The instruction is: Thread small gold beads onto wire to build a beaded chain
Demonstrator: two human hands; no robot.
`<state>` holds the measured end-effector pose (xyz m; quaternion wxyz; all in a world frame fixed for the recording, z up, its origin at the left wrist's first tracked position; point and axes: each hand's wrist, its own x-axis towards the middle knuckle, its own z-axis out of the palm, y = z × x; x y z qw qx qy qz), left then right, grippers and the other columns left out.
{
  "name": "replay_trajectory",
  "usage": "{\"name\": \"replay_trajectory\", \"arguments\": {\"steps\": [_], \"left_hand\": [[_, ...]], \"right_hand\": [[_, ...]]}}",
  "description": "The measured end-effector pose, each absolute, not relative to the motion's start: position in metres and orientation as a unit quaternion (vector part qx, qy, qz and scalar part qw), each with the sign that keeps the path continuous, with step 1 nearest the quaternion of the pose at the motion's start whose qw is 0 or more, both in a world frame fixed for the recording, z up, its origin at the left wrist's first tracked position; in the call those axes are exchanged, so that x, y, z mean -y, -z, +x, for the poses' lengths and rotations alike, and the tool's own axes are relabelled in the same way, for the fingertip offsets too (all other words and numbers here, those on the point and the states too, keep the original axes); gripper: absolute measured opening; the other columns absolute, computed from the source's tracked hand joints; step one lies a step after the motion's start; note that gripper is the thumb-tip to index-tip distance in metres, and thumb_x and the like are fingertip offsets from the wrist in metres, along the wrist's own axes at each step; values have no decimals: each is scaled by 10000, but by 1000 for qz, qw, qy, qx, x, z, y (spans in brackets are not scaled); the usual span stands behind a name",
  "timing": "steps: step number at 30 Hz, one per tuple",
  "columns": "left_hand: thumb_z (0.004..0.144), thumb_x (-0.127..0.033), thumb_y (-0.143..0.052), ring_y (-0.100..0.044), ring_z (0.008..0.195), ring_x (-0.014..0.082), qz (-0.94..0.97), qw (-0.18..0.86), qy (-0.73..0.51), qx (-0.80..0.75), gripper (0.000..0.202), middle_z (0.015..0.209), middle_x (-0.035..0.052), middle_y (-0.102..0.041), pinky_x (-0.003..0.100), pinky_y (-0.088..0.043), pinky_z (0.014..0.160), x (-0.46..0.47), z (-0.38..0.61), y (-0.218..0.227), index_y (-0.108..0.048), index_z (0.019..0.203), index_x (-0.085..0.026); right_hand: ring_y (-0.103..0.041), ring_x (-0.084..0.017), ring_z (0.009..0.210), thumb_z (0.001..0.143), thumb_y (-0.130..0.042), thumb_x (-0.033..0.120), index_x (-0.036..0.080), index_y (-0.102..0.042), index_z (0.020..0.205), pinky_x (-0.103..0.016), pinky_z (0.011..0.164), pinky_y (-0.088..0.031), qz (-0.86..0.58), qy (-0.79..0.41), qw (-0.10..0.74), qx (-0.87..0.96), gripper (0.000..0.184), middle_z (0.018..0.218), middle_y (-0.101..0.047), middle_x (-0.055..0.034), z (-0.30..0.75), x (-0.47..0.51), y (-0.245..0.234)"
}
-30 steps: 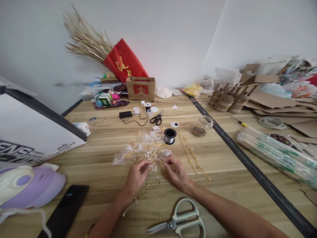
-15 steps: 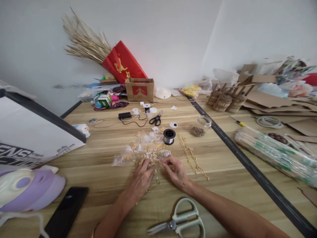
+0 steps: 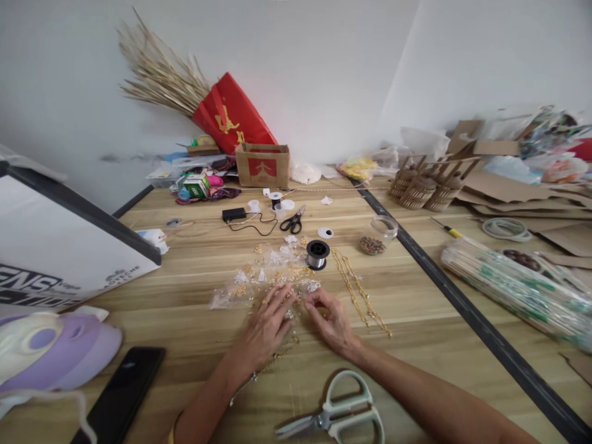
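My left hand [image 3: 265, 325] lies on the wooden table [image 3: 194, 277] with fingers stretched out over a heap of small clear bags of gold and silver trinkets [image 3: 272, 277]. My right hand [image 3: 330, 319] sits just to its right, fingers curled in a pinch at the heap's edge; what they hold is too small to make out. A thin gold chain [image 3: 266, 364] runs under my left wrist. More gold chains [image 3: 358, 293] lie right of my right hand. A spool of wire [image 3: 317, 253] stands behind the heap.
Large pale scissors [image 3: 337, 413] lie at the near edge, a black phone [image 3: 120, 394] and a purple-white object [image 3: 50, 348] to the left. A white box [image 3: 60, 246], small black scissors [image 3: 293, 220], a bead jar [image 3: 374, 245], cardboard and baskets [image 3: 420, 185] fill the back and right.
My left hand has opened from a curled pose and slid forward, its fingers now flat on the trinket heap. My right hand stays almost in place.
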<state>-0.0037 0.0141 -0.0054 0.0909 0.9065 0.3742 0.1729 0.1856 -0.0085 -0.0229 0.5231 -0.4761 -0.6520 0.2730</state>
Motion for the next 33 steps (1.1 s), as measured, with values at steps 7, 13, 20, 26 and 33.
{"name": "replay_trajectory", "arguments": {"steps": [7, 13, 20, 26, 33], "left_hand": [[924, -290, -457, -272, 1389, 258, 923, 80, -133, -351, 473, 1464, 73, -406, 476, -323, 1097, -13, -3, 11, -393, 1385, -210], [935, -257, -442, -372, 1334, 245, 908, 95, -184, -364, 338, 1299, 82, -580, 478, -367, 1082, -13, -6, 7, -549, 1247, -184], [930, -283, -444, -184, 1420, 250, 928, 83, -144, -334, 481, 1487, 58, -369, 475, -321, 1113, -11, 0, 4, -366, 1401, -218], [910, -284, -481, -153, 1425, 282, 933, 64, -113, -336, 510, 1515, 94, -303, 507, -303, 1109, -9, 3, 9, -366, 1398, -193], [934, -200, -419, -209, 1413, 251, 927, 87, -151, -331, 401, 1449, 73, -419, 498, -354, 1090, -10, 2, 2, -464, 1330, -242]], "right_hand": [[-567, -152, 686, 889, -506, 259, 178, -585, 794, -264, 641, -476, -476, -274, 520, 654, 148, 732, -597, -25, 186, 8, 22], [-556, -149, 671, 886, -503, 260, 182, -575, 775, -261, 626, -475, -482, -269, 519, 653, 154, 717, -587, -21, 186, 7, 24], [-584, -158, 694, 889, -516, 313, 180, -588, 779, -265, 650, -495, -484, -303, 532, 625, 187, 732, -610, -26, 185, 6, 22], [-589, -159, 710, 893, -520, 306, 176, -595, 785, -273, 673, -501, -484, -304, 532, 625, 185, 744, -616, -34, 185, 7, 21], [-576, -153, 695, 892, -512, 290, 175, -590, 781, -265, 658, -490, -486, -285, 531, 633, 178, 729, -608, -23, 186, 6, 25]]}}
